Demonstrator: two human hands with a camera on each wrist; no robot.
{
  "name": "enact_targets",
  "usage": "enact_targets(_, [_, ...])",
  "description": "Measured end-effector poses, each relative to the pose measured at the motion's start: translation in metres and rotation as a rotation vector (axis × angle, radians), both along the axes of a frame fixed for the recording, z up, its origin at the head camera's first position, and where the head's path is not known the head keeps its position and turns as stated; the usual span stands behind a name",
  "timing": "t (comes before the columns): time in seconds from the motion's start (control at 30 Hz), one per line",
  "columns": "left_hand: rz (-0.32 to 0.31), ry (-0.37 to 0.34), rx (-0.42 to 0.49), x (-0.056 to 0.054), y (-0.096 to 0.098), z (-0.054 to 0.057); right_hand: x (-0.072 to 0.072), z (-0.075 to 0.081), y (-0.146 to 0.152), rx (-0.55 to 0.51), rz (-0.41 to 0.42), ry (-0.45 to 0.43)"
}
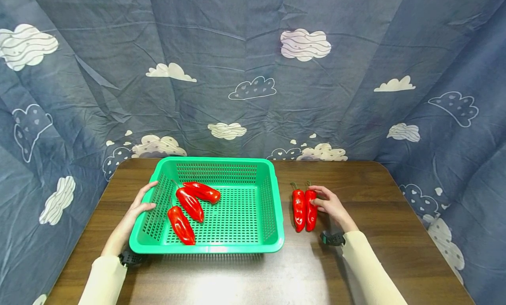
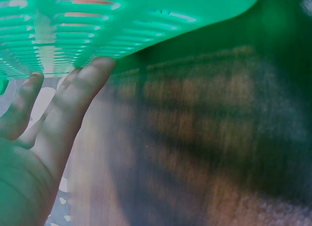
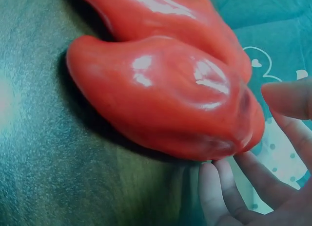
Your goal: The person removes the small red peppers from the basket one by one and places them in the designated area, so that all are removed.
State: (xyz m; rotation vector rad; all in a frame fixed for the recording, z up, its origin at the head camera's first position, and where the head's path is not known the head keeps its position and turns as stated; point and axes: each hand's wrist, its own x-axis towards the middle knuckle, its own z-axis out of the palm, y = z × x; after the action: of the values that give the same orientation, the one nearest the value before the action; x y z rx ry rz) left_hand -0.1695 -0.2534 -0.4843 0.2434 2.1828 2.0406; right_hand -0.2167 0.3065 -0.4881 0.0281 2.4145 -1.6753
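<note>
Three glossy red peppers [image 1: 182, 226] lie in the left half of a green slotted plastic basket [image 1: 205, 249]. At the basket's left side, my left hand [image 1: 132, 215] has its thumb and forefinger at the rim; the left wrist view shows its fingers extended along the slotted outer wall. To the right of the basket, two more red peppers lie side by side on the table, stems pointing away. My right hand [image 1: 331, 206] is at the stem end of the right-hand pepper [image 3: 165, 99], fingers spread around it without closing. The other pepper [image 1: 299, 210] lies just left of it.
The brown wooden table [image 1: 375, 252] reaches back to a blue-grey cloud-patterned curtain [image 1: 253, 116], which also hangs along both sides. Black wrist devices [image 1: 333, 238] sit below both hands, near the cream sleeves [image 1: 369, 265].
</note>
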Motion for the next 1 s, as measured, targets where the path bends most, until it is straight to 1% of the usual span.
enact_targets(0.07, [0.005, 0.005, -0.015, 0.0, 0.0, 0.0, 0.001, 0.003, 0.0, -0.018, -0.017, 0.009])
enact_targets(0.2, [0.011, 0.045, -0.021, -0.001, 0.0, -0.002, 0.001, 0.008, 0.002, -0.034, -0.041, 0.028])
enact_targets(0.3, [0.003, 0.029, 0.009, 0.0, 0.0, -0.002, 0.002, 0.012, 0.003, -0.023, -0.047, 0.049])
enact_targets(0.43, [0.0, 0.007, 0.011, 0.0, 0.0, 0.0, 0.003, 0.017, 0.003, -0.024, -0.054, 0.064])
enact_targets(0.47, [0.002, -0.002, 0.007, 0.0, 0.0, 0.0, 0.003, 0.018, 0.002, -0.029, -0.051, 0.067])
enact_targets(0.53, [0.011, -0.008, -0.031, 0.001, 0.0, 0.0, 0.003, 0.022, 0.001, -0.041, -0.052, 0.07])
enact_targets(0.63, [0.018, -0.023, -0.051, 0.002, 0.001, 0.001, 0.003, 0.028, -0.002, -0.065, -0.043, 0.082])
enact_targets(0.8, [0.02, -0.039, -0.053, 0.002, 0.001, 0.002, 0.003, 0.038, -0.013, -0.1, -0.011, 0.118])
enact_targets(0.9, [0.018, -0.038, -0.051, 0.002, 0.001, 0.002, 0.003, 0.044, -0.021, -0.11, 0.0, 0.133])
enact_targets(1.0, [0.015, -0.021, -0.051, 0.001, 0.0, 0.002, 0.004, 0.05, -0.029, -0.118, 0.008, 0.139])
